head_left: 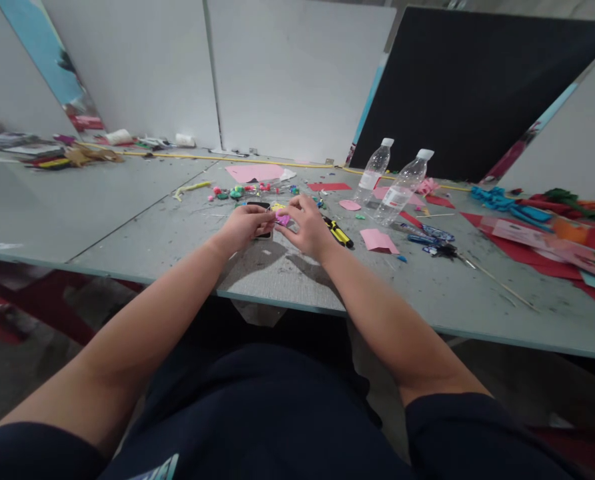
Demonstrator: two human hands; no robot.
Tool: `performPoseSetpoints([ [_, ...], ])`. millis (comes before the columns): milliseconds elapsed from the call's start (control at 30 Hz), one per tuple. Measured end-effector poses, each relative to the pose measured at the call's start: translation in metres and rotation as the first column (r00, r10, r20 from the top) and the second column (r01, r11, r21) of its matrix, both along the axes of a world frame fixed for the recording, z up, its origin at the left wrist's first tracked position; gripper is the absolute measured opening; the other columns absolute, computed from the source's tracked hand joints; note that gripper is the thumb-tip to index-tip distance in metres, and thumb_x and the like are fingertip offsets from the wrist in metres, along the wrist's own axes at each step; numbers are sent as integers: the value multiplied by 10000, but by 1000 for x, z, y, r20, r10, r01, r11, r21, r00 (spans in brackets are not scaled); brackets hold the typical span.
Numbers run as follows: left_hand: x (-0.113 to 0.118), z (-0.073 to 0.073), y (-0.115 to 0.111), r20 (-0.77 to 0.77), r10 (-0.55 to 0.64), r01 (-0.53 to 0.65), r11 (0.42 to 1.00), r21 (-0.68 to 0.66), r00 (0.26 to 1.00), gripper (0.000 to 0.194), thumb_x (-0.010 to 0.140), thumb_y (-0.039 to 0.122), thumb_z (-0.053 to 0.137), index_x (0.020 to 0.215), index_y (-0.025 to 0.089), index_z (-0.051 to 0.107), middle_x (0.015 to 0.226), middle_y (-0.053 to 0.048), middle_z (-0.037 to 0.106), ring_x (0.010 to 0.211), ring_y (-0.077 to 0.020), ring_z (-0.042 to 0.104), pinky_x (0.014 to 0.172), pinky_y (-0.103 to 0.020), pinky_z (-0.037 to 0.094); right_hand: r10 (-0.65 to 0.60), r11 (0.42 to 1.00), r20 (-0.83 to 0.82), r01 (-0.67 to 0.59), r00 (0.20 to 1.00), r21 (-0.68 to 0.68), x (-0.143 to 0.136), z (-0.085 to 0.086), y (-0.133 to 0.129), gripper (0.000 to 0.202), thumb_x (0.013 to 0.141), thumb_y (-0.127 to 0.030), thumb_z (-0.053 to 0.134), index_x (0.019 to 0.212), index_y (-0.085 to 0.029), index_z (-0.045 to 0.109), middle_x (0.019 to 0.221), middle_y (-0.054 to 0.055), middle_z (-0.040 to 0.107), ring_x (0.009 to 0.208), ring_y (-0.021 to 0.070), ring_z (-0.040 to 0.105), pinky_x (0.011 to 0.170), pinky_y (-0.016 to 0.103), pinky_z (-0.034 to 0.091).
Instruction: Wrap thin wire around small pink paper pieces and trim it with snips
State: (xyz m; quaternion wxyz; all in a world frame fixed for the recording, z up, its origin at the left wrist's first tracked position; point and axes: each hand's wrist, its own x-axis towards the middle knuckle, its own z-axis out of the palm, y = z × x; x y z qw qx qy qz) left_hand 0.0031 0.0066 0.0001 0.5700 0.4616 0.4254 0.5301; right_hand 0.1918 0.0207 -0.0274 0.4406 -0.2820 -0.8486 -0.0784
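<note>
A small purple-pink piece (282, 218) shows between my two hands, above the front part of the grey table (142, 233). My left hand (247, 227) is closed, its thumb and fingertips pinched at the left side of the piece. From the right, my right hand (305, 227) holds the piece between thumb and fingers. A dark phone-like object (264, 235) lies partly hidden behind my left hand. Just right of my right hand rest yellow-and-black pliers (340, 233). Small red and green bits (237, 192) lie beyond my hands.
Two clear plastic bottles (373, 172) (402, 190) stand to the right. Pink paper (378, 241), blue-handled tools (437, 233) and a thin stick (500, 283) lie nearby. Red sheets and crumpled coloured paper cover the far right. Papers and gloves are piled far left. White panels stand behind.
</note>
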Motion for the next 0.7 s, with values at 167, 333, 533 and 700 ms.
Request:
performPoseSetpoints([
  [167,0,-2,2,-40,3,-2,999,32,999,178,816,58,785,694,112,667,642,-27,678,594,-87,656,681,-209,562,53,990,5,-52,999,-128,3,-3,8,234,938,-382,717,1096,-210,740,1107,115,633,1076,286,586,988,445,476],
  [333,-1,-3,3,-52,-2,4,999,42,999,184,801,51,794,695,112,656,659,-31,689,623,-99,677,699,-224,560,99,980,-36,-104,994,-170,1,-2,6,310,963,-488,674,1013,-198,772,1062,118,690,1012,271,631,939,424,509],
  [533,-2,-3,1,-85,-39,49,992,114,996,238,757,81,848,662,123,634,623,-16,673,583,-84,638,668,-219,531,91,970,-145,-120,985,-211,-3,-1,3,311,978,-456,658,840,-195,754,909,84,706,877,226,641,840,370,504],
  [700,-1,-2,-1,-122,-48,69,982,178,991,304,697,163,922,678,143,619,636,-28,700,568,-94,631,659,-240,527,21,901,-422,-200,907,-385,-15,-7,-1,334,898,-527,734,820,-222,619,745,9,655,696,177,601,704,330,489],
])
